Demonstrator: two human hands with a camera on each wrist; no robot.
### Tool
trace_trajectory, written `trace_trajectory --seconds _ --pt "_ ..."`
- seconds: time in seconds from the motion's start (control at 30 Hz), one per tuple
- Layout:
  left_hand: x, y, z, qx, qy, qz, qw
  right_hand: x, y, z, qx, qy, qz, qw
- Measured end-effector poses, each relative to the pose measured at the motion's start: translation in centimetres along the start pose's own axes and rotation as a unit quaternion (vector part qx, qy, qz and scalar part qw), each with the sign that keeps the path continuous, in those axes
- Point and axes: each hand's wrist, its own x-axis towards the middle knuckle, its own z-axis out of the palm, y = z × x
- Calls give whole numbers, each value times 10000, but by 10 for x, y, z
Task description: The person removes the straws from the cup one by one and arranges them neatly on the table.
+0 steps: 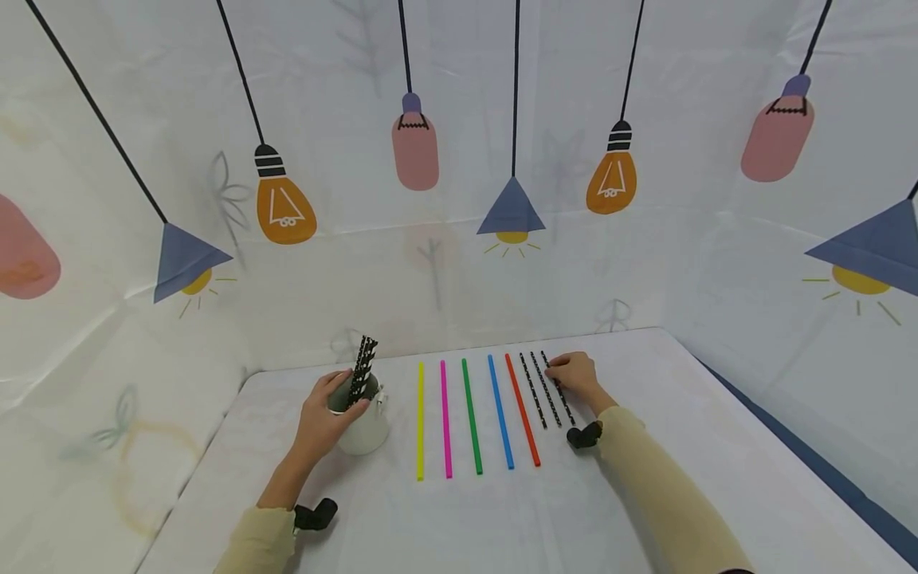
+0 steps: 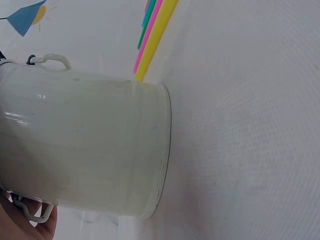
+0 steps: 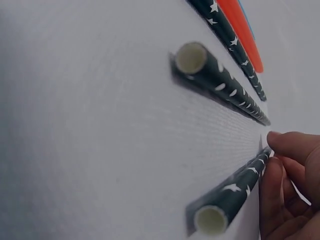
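Observation:
My left hand (image 1: pixel 319 422) grips the upper part of a pale enamel pail (image 1: pixel 366 434), thumb and fingers around its rim. A bundle of black-and-white patterned paper straws (image 1: pixel 363 367) stands tilted in the pail. In the left wrist view the pail's side (image 2: pixel 90 145) fills the left half, its base on the white cloth. My right hand (image 1: pixel 577 375) pinches the far part of the rightmost black straw with white stars (image 3: pixel 235 197), which lies on the table. Two more black patterned straws (image 3: pixel 225 85) lie beside it, to its left in the head view.
Left of the black straws lie a red straw (image 1: pixel 522 410), a blue straw (image 1: pixel 500 410), a green straw (image 1: pixel 471 414), a pink straw (image 1: pixel 446 418) and a yellow straw (image 1: pixel 420 422), spaced apart. A white sheet printed with lamps (image 1: pixel 459 287) hangs behind the white-covered table (image 1: pixel 445 534).

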Motion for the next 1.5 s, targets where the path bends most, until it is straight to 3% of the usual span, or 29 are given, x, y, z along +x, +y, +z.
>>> trace_trajectory --seconds 0.17,0.3,0.57,0.77,0.93,1.2,1.37,1.5 --pt "1 0 0 -5 -11 5 10000 1 -3 0 343 91 94 9993" --pt "1 1 -2 -17 -32 11 10000 1 -13 4 602 149 -122 9980" --pt "1 0 -2 -114 -68 80 9999 -18 -69 36 1289 -10 -715 9891" --pt "3 -1 1 -87 -115 31 9999 -38 -115 69 1872 -416 -1146 9747" --pt "4 0 2 -126 -92 62 9999 -60 -148 96 1895 -798 -1540 9664" --pt "3 -1 3 -81 -115 0 9999 -95 -180 132 1500 -1441 -2226 9525" --pt "1 -1 1 -74 -43 14 10000 -112 -194 143 1316 -1831 -2785 9336" --pt "0 -1 0 -52 -37 23 10000 -118 -197 150 1387 -1877 -3086 9221"
